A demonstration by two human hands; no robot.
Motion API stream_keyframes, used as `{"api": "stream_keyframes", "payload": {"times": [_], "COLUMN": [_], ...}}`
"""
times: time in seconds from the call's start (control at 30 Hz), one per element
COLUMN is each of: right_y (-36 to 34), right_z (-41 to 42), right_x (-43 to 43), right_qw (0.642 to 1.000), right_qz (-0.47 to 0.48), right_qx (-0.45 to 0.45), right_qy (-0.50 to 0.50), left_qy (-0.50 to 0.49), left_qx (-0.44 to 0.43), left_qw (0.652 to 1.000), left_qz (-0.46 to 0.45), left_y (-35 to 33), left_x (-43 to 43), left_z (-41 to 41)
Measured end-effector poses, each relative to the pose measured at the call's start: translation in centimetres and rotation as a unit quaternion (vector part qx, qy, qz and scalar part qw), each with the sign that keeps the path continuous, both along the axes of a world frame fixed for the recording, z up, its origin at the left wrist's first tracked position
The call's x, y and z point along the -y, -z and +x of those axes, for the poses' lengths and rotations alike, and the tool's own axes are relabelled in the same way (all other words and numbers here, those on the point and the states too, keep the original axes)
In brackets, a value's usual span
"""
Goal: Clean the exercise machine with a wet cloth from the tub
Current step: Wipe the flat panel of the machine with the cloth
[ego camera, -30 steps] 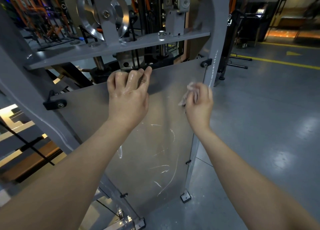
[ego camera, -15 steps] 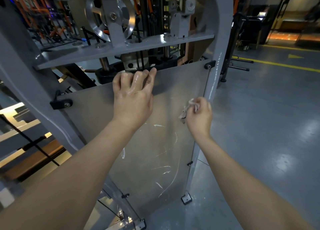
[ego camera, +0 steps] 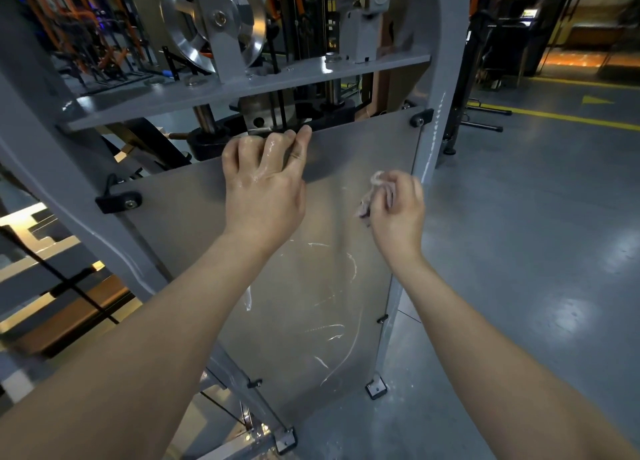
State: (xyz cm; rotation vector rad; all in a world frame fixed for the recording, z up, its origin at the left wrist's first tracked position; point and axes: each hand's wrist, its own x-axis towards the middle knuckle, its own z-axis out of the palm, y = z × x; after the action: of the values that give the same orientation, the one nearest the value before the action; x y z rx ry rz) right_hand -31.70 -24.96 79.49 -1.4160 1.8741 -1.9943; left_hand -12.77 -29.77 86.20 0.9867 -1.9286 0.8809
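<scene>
The cloth [ego camera: 372, 196] by the guard panel's [ego camera: 311, 286] right edge
My right hand [ego camera: 398, 210] clenches it (bunched, long axis upright); my left hand [ego camera: 263, 186] hooks over the top edge.

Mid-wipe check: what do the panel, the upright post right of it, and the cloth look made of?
Panel: probably smoky translucent plastic with a semi-gloss finish; shapes behind show faintly through it, and white streaks mark it.
Upright post: grey painted metal with a satin coat and pale drip marks.
Cloth: thin pale fabric, crumpled in the right hand; its weave is unreadable.
</scene>
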Motion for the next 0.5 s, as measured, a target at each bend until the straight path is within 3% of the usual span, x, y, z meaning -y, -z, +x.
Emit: {"api": "stream_keyframes", "payload": {"times": [0.07,0.23,0.4,0.5], "right_y": [1.0,6.0,1.7,4.6], "right_z": [0.0,0.0,-0.1,0.2], "right_x": [0.1,0.0,0.7,0.2], "right_qw": [1.0,0.992,0.999,0.995], "right_qz": [-0.015,0.097,-0.007,0.025], "right_qx": [-0.013,-0.072,-0.032,-0.096], "right_qy": [-0.001,-0.025,-0.002,-0.019], "left_qy": [0.002,0.0,-0.003,-0.004], "left_qx": [-0.001,-0.002,-0.004,-0.006], "left_qw": [1.0,1.0,1.0,1.0], "left_qz": [0.0,-0.014,-0.005,-0.012], "left_y": [0.0,0.0,0.1,0.0], "left_x": [0.0,0.0,0.0,0.1], "left_z": [0.0,0.0,0.0,-0.1]}}
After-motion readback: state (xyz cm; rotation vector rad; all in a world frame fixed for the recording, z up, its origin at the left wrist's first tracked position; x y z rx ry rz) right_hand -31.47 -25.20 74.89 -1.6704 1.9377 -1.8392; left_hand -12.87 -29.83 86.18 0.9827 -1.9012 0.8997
